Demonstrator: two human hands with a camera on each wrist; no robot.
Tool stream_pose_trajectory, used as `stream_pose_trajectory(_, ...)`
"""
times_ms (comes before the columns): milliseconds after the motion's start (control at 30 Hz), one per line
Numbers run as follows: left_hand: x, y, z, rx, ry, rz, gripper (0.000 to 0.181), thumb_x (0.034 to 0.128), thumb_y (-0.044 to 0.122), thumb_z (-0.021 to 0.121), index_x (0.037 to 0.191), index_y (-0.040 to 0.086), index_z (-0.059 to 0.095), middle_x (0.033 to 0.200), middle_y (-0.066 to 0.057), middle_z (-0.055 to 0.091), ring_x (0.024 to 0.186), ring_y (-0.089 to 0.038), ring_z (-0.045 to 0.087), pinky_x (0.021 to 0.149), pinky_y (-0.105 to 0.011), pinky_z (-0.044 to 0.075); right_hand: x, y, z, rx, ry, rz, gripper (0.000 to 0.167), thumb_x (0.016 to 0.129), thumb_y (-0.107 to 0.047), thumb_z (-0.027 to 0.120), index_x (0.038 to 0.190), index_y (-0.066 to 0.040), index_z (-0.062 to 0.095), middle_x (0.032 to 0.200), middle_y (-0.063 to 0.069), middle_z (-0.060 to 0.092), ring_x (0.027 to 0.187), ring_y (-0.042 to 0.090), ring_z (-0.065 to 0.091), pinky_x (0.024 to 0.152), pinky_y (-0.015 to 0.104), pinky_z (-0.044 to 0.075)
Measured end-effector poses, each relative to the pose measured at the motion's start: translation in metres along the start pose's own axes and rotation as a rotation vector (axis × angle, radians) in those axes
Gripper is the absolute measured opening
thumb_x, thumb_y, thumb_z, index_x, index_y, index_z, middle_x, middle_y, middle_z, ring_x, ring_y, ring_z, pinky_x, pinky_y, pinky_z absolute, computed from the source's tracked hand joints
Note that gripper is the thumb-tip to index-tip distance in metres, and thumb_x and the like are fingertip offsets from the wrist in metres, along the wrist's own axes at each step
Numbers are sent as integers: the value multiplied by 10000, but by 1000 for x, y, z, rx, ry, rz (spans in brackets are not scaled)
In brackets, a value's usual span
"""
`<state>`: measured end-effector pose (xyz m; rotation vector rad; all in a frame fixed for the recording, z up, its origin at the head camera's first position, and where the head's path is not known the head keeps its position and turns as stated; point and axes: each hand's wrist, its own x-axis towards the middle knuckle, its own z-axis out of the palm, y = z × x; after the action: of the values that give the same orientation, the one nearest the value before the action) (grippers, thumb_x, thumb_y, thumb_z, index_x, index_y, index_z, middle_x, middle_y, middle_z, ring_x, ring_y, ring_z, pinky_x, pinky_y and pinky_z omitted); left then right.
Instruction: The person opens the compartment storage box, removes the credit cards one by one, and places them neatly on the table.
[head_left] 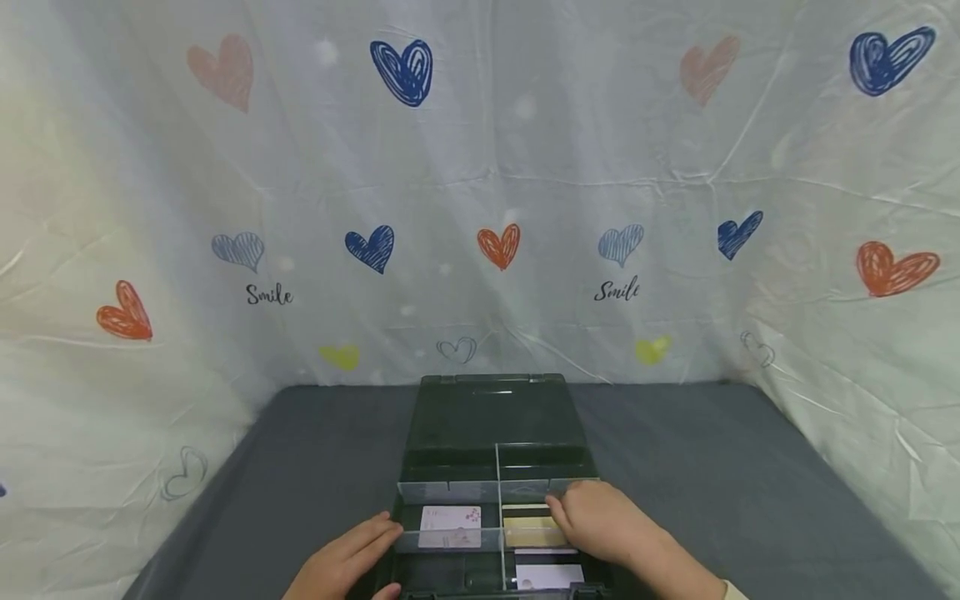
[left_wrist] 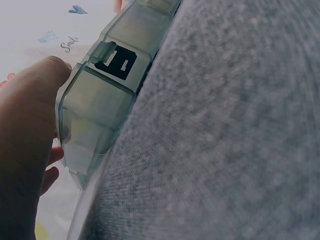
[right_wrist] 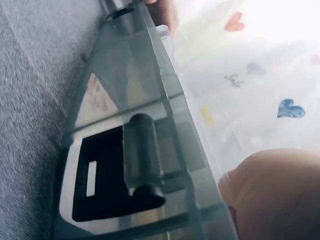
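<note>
A dark green see-through organizer case [head_left: 491, 417] stands with its lid raised at the back. Clear dividers part its tray. In the back left compartment lies a white card with pink flowers [head_left: 450, 527]. A yellowish card [head_left: 531, 532] is in the back right one, and a white card with a dark band [head_left: 549, 575] lies in front of that. My left hand [head_left: 348, 554] rests against the case's left edge, its thumb near the front corner. My right hand [head_left: 603, 521], fingers bent, reaches into the back right compartment beside the yellowish card; its fingertips are hidden.
A grey cloth [head_left: 720, 467] covers the table under the case. Behind and at both sides hangs a white curtain [head_left: 487, 142] printed with hearts. Dark latches sit on the case's front, one seen as a black latch [left_wrist: 120, 62] in the left wrist view.
</note>
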<state>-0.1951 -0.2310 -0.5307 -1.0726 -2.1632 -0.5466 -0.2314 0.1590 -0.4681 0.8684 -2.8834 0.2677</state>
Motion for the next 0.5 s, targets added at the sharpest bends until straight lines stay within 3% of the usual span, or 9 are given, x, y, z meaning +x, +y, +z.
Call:
stream_pose_trajectory(233, 0, 5, -4, 7, -38, -59, 681, 785, 304, 907, 1382, 87, 660, 1333, -37, 667, 1251, -176, 623, 923, -152, 509, 2, -6, 2, 48, -16, 81, 570, 1084, -264, 483, 521, -195, 432, 553, -56, 461, 526, 150, 536, 552, 447, 524)
stream_pose_trajectory(367, 0, 7, -5, 16, -56, -90, 668, 789, 311, 904, 1375, 96, 667, 1335, -33, 666, 1256, -149, 616, 892, -153, 522, 2, -10, 5, 41, 34, 125, 575, 1069, -248, 507, 506, -209, 391, 513, -70, 393, 478, 106, 423, 492, 404, 475)
stream_pose_trajectory(500, 1, 9, -5, 39, -60, -109, 670, 771, 334, 914, 1359, 110, 684, 1337, -20, 673, 1244, -137, 622, 871, -150, 529, 2, -11, 6, 98, 70, 183, 566, 1035, -239, 564, 494, -221, 399, 486, -112, 332, 458, 73, 331, 453, 327, 393)
